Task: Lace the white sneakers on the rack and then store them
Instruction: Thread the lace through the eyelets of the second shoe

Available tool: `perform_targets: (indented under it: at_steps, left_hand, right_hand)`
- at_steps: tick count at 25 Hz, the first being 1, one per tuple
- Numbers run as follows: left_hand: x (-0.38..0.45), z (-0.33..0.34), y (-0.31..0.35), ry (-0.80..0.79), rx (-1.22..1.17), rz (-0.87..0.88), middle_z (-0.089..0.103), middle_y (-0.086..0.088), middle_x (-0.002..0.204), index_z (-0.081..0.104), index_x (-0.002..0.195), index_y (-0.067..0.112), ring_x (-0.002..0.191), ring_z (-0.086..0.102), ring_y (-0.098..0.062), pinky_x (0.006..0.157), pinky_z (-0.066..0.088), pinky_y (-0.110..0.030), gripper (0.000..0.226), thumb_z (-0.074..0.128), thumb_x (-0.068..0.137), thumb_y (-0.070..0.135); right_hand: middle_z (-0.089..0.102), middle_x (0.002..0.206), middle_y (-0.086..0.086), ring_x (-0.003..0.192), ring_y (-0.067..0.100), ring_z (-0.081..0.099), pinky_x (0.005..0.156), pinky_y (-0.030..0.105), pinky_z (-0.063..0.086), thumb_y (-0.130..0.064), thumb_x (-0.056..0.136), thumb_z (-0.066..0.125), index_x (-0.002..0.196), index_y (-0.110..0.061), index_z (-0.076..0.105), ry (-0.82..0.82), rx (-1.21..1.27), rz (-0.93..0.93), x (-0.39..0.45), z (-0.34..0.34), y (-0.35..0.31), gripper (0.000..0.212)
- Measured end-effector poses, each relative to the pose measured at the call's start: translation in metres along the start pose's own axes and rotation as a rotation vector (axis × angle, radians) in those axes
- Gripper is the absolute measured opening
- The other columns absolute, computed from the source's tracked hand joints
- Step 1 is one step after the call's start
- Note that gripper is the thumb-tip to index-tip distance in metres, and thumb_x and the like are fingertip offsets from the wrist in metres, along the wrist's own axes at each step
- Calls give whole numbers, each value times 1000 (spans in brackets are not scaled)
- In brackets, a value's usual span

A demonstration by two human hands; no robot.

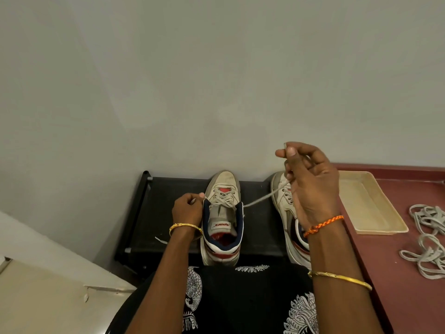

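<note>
Two white sneakers with navy and red trim stand toe-away on a black rack (258, 225). The left sneaker (222, 220) is partly laced with a grey-white lace. My left hand (187, 209) grips the sneaker's left collar edge and pinches a lace end there. My right hand (305, 182) is raised and pinches the other lace end (262, 198), which runs taut from the sneaker's right eyelets up to my fingers. The right sneaker (283, 203) is largely hidden behind my right hand and wrist.
A beige tray (370, 208) lies on a maroon surface (409, 297) to the right of the rack. Loose grey-white laces (428, 239) are heaped at the far right. A plain wall stands behind the rack, and a pale ledge is at lower left.
</note>
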State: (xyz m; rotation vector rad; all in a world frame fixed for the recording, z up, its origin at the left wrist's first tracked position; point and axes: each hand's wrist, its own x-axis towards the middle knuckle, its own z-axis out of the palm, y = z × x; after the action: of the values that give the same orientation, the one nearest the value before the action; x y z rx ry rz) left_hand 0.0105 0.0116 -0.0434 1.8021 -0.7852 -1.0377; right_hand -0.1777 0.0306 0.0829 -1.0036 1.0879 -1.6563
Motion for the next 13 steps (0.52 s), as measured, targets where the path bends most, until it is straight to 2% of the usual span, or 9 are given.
perform_targets:
  at_steps: [2,4,7,9,11,12,13]
  left_hand:
    - [-2,1,0,10,21,48,63,-5,82,64,84,9,81,59,-20,86,53,-42,14,59,91,20]
    - [-5,-1,-1,30,59,87,64,-2,86,62,80,19,87,60,-20,91,49,-49,11,62,89,25]
    - [-9,-10,-2,103,346,182,59,4,98,60,87,29,97,54,-16,97,38,-47,17,66,82,44]
    - [-14,-14,-3,5,378,231,64,3,95,65,88,25,89,57,-13,89,45,-38,19,69,80,43]
    - [-18,-15,-1,-88,312,210,68,-1,89,71,92,14,81,60,-12,77,49,-28,19,69,83,30]
    - [-17,-15,-1,-85,295,191,68,-1,84,72,94,11,78,60,-13,72,48,-25,20,68,84,27]
    - [-16,-16,0,-73,262,154,67,-1,81,72,94,9,76,61,-13,68,47,-23,20,68,84,26]
  right_hand:
    - [72,77,0,58,7,48,54,17,41,-6,90,58,89,-13,64,-4,39,-61,-2,0,-15,9]
    - [73,80,1,59,7,51,55,18,43,-6,88,60,88,-13,64,-9,33,-75,-3,0,-17,8]
    - [74,78,-4,67,4,62,60,17,49,-1,85,64,86,-15,64,-39,-114,-13,1,0,5,14]
    - [74,81,-3,74,5,67,71,19,54,7,83,63,85,-16,63,-110,-235,95,1,0,34,23]
    - [72,88,3,81,8,67,83,27,56,8,82,64,86,-16,63,-163,-373,208,-3,3,64,24]
    - [70,91,4,82,9,65,84,25,55,4,81,67,87,-14,64,-173,-472,238,-7,6,77,19]
    - [68,97,5,82,10,63,81,18,53,-1,81,69,89,-11,67,-175,-590,233,-10,9,87,13]
